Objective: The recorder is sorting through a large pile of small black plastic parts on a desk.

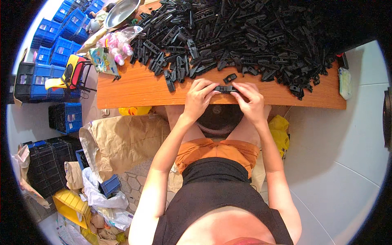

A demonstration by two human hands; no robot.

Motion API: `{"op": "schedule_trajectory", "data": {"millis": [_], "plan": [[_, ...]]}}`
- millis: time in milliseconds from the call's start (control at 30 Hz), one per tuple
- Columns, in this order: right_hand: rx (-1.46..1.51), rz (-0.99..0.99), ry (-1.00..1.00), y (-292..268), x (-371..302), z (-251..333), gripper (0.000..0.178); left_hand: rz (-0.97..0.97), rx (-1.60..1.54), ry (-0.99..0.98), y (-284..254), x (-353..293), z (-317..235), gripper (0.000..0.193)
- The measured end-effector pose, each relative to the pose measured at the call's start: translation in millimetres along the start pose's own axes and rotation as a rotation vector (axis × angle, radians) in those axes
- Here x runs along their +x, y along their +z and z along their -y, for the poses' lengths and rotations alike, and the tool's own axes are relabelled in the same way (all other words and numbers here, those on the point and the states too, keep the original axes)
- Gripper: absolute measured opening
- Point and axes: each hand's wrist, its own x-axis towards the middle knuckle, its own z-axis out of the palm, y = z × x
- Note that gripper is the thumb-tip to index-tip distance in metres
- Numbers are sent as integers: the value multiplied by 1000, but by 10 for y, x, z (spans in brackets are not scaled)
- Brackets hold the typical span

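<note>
A small black plastic part (224,89), long and narrow, lies level between my two hands at the table's near edge. My left hand (200,98) pinches its left end between thumb and fingers. On its right end, my right hand (248,100) has its thumb and fingers closed the same way. Just beyond it a short black plastic piece (230,78) rests loose on the wooden table (134,87). A great heap of similar black plastic parts (245,36) covers the far side of the table. The exact kind of these parts is too small to make out.
Under the table's near edge, between my legs, is a dark round container (220,118). Brown paper (122,143) hangs at the left, near stacked blue crates (65,51) and a yellow basket (71,208). Plastic packets (104,61) and a metal bowl (121,13) sit at the table's left end.
</note>
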Motion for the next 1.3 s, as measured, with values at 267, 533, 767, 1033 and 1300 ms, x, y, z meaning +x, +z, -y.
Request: {"op": "schedule_trajectory", "data": {"millis": [267, 533, 767, 1033, 1300], "plan": [[88, 109, 71, -42, 18, -71, 33, 31, -28, 4, -54, 7, 17, 29], [121, 153, 13, 54, 23, -68, 33, 95, 8, 81, -7, 0, 33, 24], [91, 353, -120, -145, 40, -16, 28, -188, 313, -40, -133, 74, -8, 32], [-28, 183, 55, 95, 208, 17, 35, -150, 482, 135, -80, 33, 58, 25], [-153, 103, -92, 156, 220, -60, 27, -77, 155, -10, -140, -161, -85, 26]]}}
